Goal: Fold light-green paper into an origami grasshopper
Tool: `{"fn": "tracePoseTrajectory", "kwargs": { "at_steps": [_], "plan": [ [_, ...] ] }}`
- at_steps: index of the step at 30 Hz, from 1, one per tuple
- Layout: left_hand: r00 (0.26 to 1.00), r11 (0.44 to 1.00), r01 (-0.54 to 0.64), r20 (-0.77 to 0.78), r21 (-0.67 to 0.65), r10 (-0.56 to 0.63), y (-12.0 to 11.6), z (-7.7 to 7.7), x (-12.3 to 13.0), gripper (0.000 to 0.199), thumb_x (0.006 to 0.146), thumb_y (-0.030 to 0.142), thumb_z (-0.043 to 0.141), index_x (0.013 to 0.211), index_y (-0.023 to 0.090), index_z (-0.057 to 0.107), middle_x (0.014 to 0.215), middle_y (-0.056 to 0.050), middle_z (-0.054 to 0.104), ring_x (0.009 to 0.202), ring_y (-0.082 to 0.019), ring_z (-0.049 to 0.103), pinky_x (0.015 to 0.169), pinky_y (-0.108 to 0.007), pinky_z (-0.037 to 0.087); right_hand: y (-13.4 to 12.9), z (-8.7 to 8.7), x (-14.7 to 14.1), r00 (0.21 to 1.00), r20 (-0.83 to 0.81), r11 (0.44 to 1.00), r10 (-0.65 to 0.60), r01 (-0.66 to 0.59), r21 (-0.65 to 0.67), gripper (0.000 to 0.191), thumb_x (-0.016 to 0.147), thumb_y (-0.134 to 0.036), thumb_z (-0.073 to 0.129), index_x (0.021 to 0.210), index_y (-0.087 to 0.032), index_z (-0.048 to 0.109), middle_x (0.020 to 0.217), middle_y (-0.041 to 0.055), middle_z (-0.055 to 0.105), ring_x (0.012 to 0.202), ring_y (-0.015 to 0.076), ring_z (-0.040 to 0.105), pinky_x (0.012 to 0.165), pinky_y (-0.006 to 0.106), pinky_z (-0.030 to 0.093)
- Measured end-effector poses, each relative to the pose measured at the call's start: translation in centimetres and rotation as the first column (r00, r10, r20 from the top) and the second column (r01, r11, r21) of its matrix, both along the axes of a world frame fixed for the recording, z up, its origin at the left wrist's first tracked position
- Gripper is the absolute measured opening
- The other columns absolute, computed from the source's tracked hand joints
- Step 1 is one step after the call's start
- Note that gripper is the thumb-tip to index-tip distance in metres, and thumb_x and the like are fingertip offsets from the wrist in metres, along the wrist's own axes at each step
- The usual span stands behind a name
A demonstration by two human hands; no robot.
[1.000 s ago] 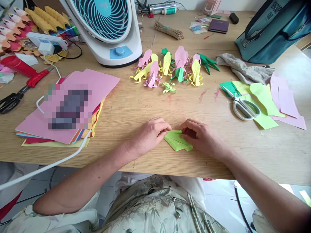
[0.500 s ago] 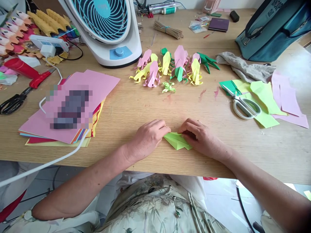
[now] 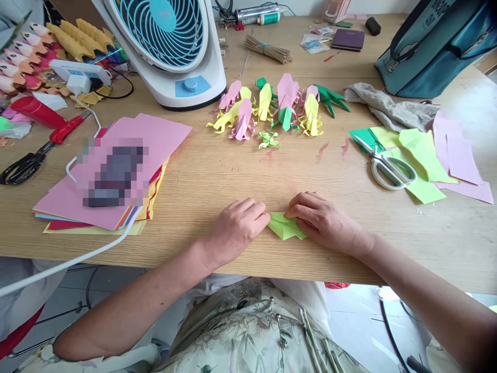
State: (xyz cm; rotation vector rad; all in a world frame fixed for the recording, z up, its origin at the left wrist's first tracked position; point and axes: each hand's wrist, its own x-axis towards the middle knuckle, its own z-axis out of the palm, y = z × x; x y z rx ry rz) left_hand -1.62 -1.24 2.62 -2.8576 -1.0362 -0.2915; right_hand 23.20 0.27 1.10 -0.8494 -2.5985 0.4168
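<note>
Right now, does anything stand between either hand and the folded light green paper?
Nothing visible does. The left hand touches the left corner of the folded light green paper, and the right hand has its fingers on the right part. The white-handled scissors lie well off to the right.

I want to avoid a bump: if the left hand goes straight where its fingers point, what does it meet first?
The left hand would first meet the folded light-green paper, at its fingertips; just past that, probably the right hand, though height is unclear.
</note>
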Motion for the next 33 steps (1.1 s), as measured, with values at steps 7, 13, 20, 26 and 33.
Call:
{"fn": "tracePoseTrajectory", "kwargs": {
  "at_steps": [7, 13, 20, 26, 33],
  "plan": [
    [1.0, 0.999, 0.006, -0.005, 0.037, -0.006, -0.4, -0.3, 0.0, 0.019, 0.099, 0.012, 0.046, 0.101, 0.016, 0.065, 0.089, -0.005, 0.062, 0.084, -0.019, 0.053, 0.074, -0.032, 0.043, -0.3, 0.2, 1.2, 0.989, 0.118, 0.986, 0.092, -0.107, 0.131, 0.029, 0.098, -0.012, 0.041, 0.114, -0.015, 0.065, 0.108, 0.0133, 0.065, 0.092, 0.0224, 0.056, 0.084, 0.038, 0.045],
    [0.999, 0.999, -0.038, -0.032, 0.032, 0.039, -0.9, -0.1, 0.1, 0.022, 0.099, 0.012, 0.043, 0.108, 0.015, 0.064, 0.091, -0.006, 0.064, 0.086, -0.02, 0.056, 0.076, -0.033, 0.045, -0.9, 1.1, 1.0, 0.974, 0.21, 0.974, 0.082, -0.123, 0.192, 0.033, 0.099, -0.011, 0.04, 0.12, -0.013, 0.064, 0.106, 0.015, 0.068, 0.091, 0.0243, 0.059, 0.082, 0.041, 0.046],
    [0.995, 0.995, -0.099, -0.011, -0.018, 0.099, -2.0, -0.4, 0.3, 0.026, 0.1, 0.013, 0.041, 0.118, 0.014, 0.061, 0.1, -0.008, 0.066, 0.098, -0.022, 0.056, 0.084, -0.036, 0.046, -1.6, 1.6, 0.9, 0.977, 0.204, 0.982, 0.056, -0.091, 0.165, 0.033, 0.098, -0.012, 0.041, 0.121, -0.014, 0.065, 0.107, 0.0139, 0.067, 0.09, 0.0236, 0.058, 0.083, 0.04, 0.044],
    [0.983, 0.983, -0.177, -0.064, -0.046, 0.174, -2.6, -0.3, 1.2, 0.033, 0.099, 0.016, 0.044, 0.13, 0.017, 0.056, 0.101, -0.006, 0.064, 0.096, -0.023, 0.055, 0.08, -0.037, 0.045, -2.1, 1.4, 0.4, 0.97, 0.242, 0.984, -0.007, -0.036, 0.175, 0.03, 0.098, -0.012, 0.042, 0.115, -0.012, 0.066, 0.108, 0.0154, 0.067, 0.088, 0.0241, 0.057, 0.081, 0.04, 0.044],
    [0.975, 0.983, -0.182, -0.128, 0.003, 0.18, -2.4, 0.0, 1.7, 0.033, 0.099, 0.017, 0.044, 0.129, 0.022, 0.057, 0.099, -0.007, 0.063, 0.093, -0.023, 0.055, 0.076, -0.038, 0.043, -2.7, 1.0, 1.4, 0.98, 0.122, 0.979, -0.155, 0.135, 0.153, 0.03, 0.095, -0.01, 0.045, 0.117, -0.017, 0.064, 0.107, 0.013, 0.067, 0.09, 0.0242, 0.06, 0.08, 0.04, 0.044]
  ]
}}
